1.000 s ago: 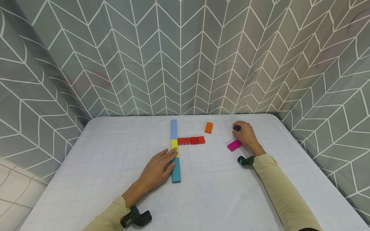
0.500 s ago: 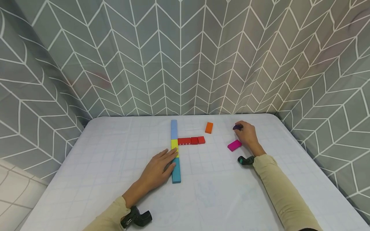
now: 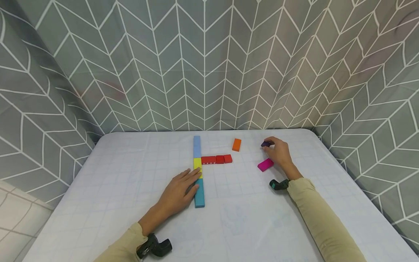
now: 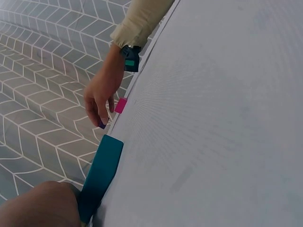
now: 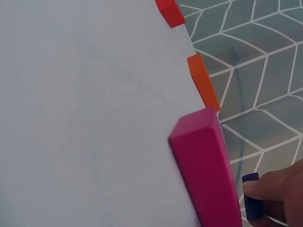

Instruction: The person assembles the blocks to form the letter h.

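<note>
My left hand (image 3: 179,191) lies with its fingers extended against a column of blocks: light blue (image 3: 197,146) at the far end, yellow (image 3: 197,163) in the middle, teal (image 3: 199,196) nearest me. Its fingertips touch the yellow part. From the yellow, a row of red blocks (image 3: 208,160) runs right. At the right, my right hand (image 3: 279,151) pinches a small dark purple block (image 5: 253,198) between thumb and fingers. A magenta block (image 3: 265,165) lies on the table just below that hand, and in the right wrist view it looms large beside it.
An orange block (image 3: 236,145) lies apart, between the red row and my right hand. The white-covered table (image 3: 235,225) ends at a back edge against a grey curtain (image 3: 204,65) with white chevrons.
The purple block has turned in my right fingers and shifted slightly left with them. My left hand and the blocks on the table stay put.
</note>
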Motion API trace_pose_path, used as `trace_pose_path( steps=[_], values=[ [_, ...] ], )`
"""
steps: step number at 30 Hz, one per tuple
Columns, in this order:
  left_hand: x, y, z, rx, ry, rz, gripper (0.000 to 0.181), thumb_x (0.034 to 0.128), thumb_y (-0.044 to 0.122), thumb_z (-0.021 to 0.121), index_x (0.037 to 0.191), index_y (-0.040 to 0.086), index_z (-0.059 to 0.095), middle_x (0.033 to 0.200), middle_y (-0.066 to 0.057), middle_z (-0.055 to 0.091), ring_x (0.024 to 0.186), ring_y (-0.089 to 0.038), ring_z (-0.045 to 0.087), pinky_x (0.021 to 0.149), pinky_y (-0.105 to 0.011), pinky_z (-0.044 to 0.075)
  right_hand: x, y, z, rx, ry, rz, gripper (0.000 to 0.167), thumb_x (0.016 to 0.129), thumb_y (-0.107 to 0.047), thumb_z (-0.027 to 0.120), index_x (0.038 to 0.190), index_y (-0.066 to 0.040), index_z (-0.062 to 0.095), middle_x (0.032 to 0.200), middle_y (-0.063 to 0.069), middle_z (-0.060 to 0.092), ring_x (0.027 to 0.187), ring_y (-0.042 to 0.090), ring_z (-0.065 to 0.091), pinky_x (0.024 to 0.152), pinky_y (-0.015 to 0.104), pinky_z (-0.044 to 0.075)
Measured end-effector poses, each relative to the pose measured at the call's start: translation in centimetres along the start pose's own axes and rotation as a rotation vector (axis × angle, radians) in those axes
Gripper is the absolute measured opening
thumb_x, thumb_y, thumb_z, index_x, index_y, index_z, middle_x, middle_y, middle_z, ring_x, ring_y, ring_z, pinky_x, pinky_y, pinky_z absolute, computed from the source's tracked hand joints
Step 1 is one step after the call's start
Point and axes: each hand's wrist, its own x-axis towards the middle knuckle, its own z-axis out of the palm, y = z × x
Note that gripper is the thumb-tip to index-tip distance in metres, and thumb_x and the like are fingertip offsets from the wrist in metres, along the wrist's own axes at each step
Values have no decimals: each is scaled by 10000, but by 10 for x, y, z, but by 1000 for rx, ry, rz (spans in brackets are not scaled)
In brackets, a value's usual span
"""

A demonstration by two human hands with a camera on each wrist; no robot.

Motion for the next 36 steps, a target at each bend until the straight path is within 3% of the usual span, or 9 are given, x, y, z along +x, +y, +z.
trace_pose_path(
  steps=[6,17,28,36],
  values=[
    [0,0,-1,0,-29,-19,505,1067,320,592,1533,131,544,1591,17,463,1481,-324,383,1179,-528,331,-4,-7,-1,24,-26,9,320,936,-33,718,1235,72,673,1171,332,676,1139,491,595,981,623,439],
    [0,1,-2,-3,-13,-15,500,1059,308,605,1521,124,558,1580,16,481,1469,-330,403,1168,-540,348,-14,-16,1,38,-54,-12,314,946,-2,717,1245,80,668,1183,312,673,1160,476,598,1024,625,452],
    [0,1,-1,-2,9,2,494,1052,289,616,1506,98,572,1569,-11,496,1454,-353,421,1158,-552,360,-22,-29,3,59,-61,-43,305,938,-5,736,1231,61,683,1159,271,685,1104,433,615,979,591,475],
    [0,1,-1,1,-21,-17,499,1063,310,599,1523,121,555,1584,15,473,1474,-325,395,1175,-530,338,-30,-36,5,62,-80,-55,315,939,-31,746,1238,50,685,1166,250,688,1105,417,613,959,578,498]
  ],
)
